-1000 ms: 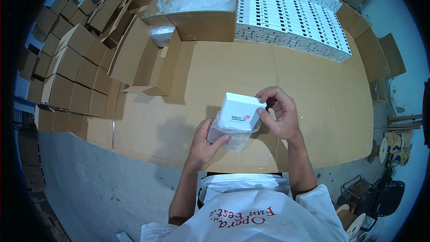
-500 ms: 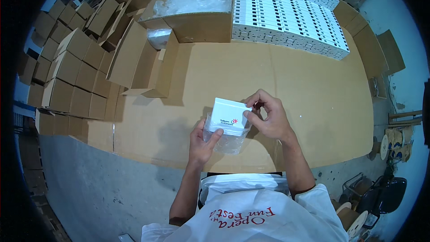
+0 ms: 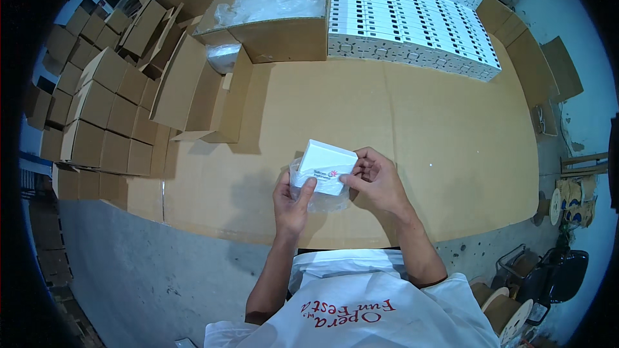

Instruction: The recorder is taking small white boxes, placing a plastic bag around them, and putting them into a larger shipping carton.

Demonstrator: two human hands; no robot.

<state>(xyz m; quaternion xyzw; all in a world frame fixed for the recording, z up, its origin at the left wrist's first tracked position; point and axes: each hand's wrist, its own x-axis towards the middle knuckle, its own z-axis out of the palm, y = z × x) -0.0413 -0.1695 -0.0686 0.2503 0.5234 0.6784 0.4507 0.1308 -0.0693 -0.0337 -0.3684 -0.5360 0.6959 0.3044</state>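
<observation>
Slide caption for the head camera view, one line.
Left hand and right hand hold a white box partly inside a clear plastic bag.

The small box is white, with dark lettering and a red mark on its face, and the plastic bag is clear with whitish glints. The bench is tan, the open carton brown, and the stacked packages white, their tops dotted with rows of small black squares, their sides patterned in dark lines. The shirt is white with red lettering, the floor grey, the chair black.
</observation>
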